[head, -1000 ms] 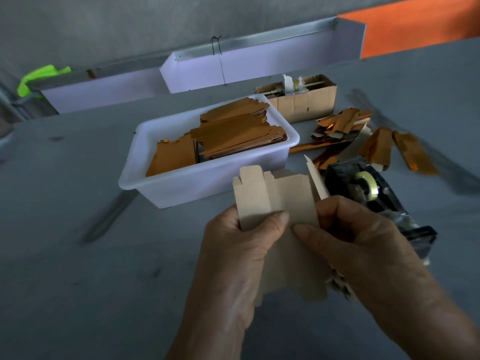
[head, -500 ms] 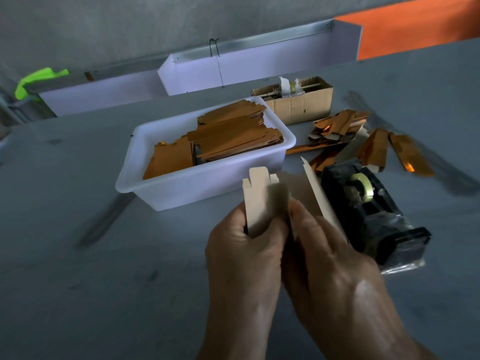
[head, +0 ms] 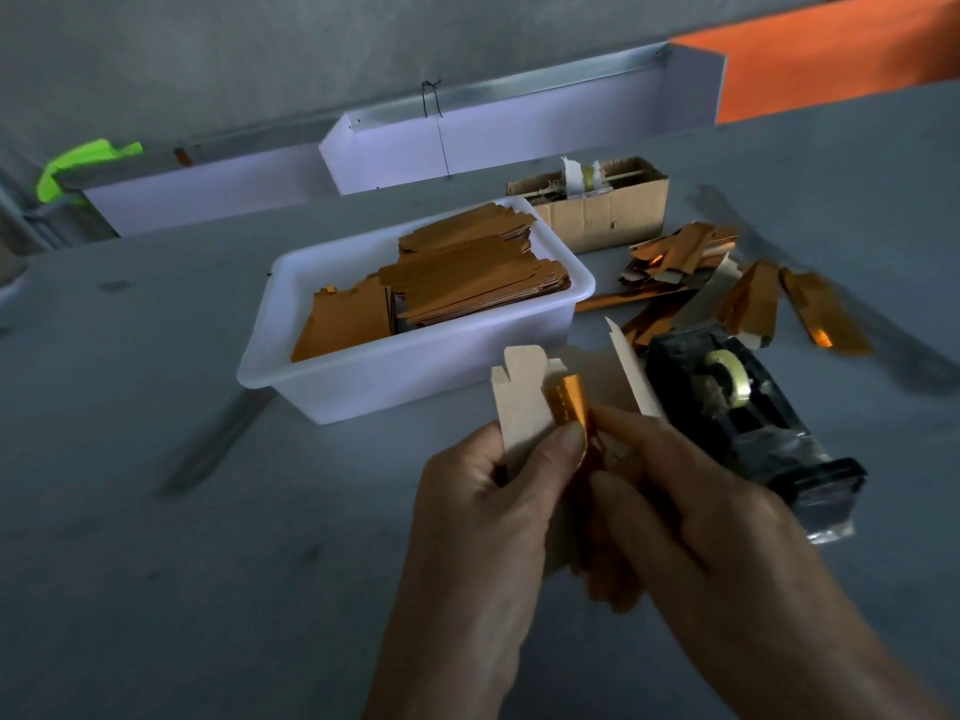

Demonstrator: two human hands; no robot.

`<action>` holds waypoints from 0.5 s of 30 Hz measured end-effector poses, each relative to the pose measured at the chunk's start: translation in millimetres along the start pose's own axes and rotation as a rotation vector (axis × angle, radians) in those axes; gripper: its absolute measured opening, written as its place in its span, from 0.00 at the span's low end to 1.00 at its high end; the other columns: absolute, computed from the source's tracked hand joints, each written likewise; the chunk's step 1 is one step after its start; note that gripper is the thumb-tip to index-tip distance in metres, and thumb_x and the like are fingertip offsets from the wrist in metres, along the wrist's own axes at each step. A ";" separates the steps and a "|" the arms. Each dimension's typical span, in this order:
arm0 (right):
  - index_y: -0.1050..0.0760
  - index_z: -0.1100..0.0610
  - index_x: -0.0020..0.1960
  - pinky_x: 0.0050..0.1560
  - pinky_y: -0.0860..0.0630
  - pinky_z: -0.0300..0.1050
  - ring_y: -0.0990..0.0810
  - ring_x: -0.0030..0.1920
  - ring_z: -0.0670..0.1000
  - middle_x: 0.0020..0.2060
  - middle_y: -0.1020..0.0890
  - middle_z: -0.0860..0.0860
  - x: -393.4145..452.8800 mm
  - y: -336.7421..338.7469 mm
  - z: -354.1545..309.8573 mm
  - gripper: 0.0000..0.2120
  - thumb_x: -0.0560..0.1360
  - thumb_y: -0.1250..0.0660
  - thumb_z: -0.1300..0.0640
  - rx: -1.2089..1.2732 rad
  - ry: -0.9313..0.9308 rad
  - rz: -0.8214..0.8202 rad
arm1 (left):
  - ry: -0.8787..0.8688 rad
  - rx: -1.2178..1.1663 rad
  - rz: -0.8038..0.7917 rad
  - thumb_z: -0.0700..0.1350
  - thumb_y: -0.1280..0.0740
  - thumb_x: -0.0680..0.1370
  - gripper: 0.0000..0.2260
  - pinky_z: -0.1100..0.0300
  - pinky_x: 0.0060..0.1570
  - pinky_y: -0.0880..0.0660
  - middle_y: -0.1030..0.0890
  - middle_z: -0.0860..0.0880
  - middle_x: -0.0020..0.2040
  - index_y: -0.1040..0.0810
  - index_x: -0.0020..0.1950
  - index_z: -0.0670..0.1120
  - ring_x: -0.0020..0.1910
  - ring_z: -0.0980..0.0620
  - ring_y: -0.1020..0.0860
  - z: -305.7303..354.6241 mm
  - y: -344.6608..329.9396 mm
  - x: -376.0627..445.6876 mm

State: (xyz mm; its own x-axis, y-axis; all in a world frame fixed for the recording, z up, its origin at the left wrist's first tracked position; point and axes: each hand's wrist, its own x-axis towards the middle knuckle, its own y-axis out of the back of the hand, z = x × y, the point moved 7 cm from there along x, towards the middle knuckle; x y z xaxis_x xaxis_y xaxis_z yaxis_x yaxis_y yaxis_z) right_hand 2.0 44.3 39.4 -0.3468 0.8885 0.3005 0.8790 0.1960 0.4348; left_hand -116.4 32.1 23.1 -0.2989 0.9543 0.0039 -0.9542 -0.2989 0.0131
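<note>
The work is at the folding step. The flat carton (head: 519,407), plain on one face and shiny orange on the other, is held up over the middle of the worktop (head: 156,563), toward its near edge. The left hand (head: 483,511) pinches one panel under its thumb, while the right hand (head: 701,522) pinches the neighbouring panel and curls it over, orange side out. Next, I judge, the panels must meet edge to edge and be held square, probably for tape from the tape dispenser (head: 737,407) just right of the hands. Behind, a white tub (head: 415,376) holds stacked orange cartons (head: 467,283). A cardboard box (head: 608,220) nearer the far edge holds rolls and scraps that are hard to make out.
</note>
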 end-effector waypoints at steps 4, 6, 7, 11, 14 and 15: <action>0.24 0.37 0.45 0.36 0.27 0.26 0.22 0.42 0.35 0.41 0.22 0.34 0.5 13.0 15.8 0.18 0.59 0.41 0.33 0.062 -0.182 0.087 | 0.078 0.008 -0.104 0.59 0.32 0.70 0.13 0.41 0.54 0.23 0.16 0.45 0.40 0.16 0.44 0.50 0.45 0.44 0.17 -2.8 -5.4 -1.5; 0.22 0.37 0.45 0.33 0.26 0.29 0.21 0.39 0.36 0.39 0.19 0.37 0.5 11.0 22.2 0.22 0.55 0.40 0.32 0.147 -0.270 0.074 | 0.120 -0.003 -0.107 0.58 0.34 0.69 0.16 0.36 0.59 0.27 0.17 0.39 0.43 0.17 0.43 0.48 0.49 0.38 0.19 -3.7 -6.9 -2.7; 0.24 0.34 0.46 0.32 0.27 0.31 0.20 0.37 0.38 0.37 0.18 0.39 -0.1 9.1 22.9 0.23 0.53 0.40 0.32 0.173 -0.290 0.065 | 0.129 -0.013 -0.104 0.58 0.33 0.69 0.15 0.35 0.59 0.27 0.17 0.39 0.43 0.16 0.43 0.48 0.49 0.38 0.19 -3.4 -8.2 -2.7; 0.27 0.32 0.49 0.32 0.25 0.34 0.20 0.35 0.41 0.36 0.18 0.43 -1.4 6.5 21.9 0.24 0.53 0.40 0.32 0.204 -0.269 0.070 | 0.144 -0.078 -0.027 0.54 0.25 0.64 0.11 0.40 0.54 0.22 0.14 0.45 0.40 0.15 0.42 0.50 0.45 0.44 0.16 -5.7 -9.9 -2.0; 0.22 0.41 0.46 0.35 0.24 0.35 0.18 0.36 0.43 0.34 0.18 0.47 -9.1 -0.5 29.1 0.18 0.60 0.31 0.33 0.521 -0.332 -0.010 | 0.193 -0.138 -0.043 0.54 0.28 0.68 0.11 0.36 0.52 0.22 0.15 0.42 0.41 0.15 0.42 0.47 0.45 0.40 0.16 -8.9 -12.4 -0.1; 0.21 0.46 0.44 0.37 0.23 0.37 0.18 0.36 0.47 0.33 0.18 0.49 -11.8 -5.8 29.1 0.19 0.60 0.28 0.34 0.662 -0.355 -0.078 | 0.206 -0.139 -0.045 0.55 0.29 0.69 0.12 0.37 0.51 0.22 0.15 0.43 0.41 0.16 0.42 0.47 0.45 0.41 0.16 -9.9 -11.4 0.8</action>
State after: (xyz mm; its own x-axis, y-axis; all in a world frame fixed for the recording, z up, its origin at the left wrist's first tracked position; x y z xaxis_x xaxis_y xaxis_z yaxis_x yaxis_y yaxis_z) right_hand 10.5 44.8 8.6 -0.3880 0.9203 -0.0508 0.9083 0.3724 -0.1907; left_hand -105.9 36.3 13.1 -0.2391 0.9506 -0.1981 -0.9550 -0.2671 -0.1291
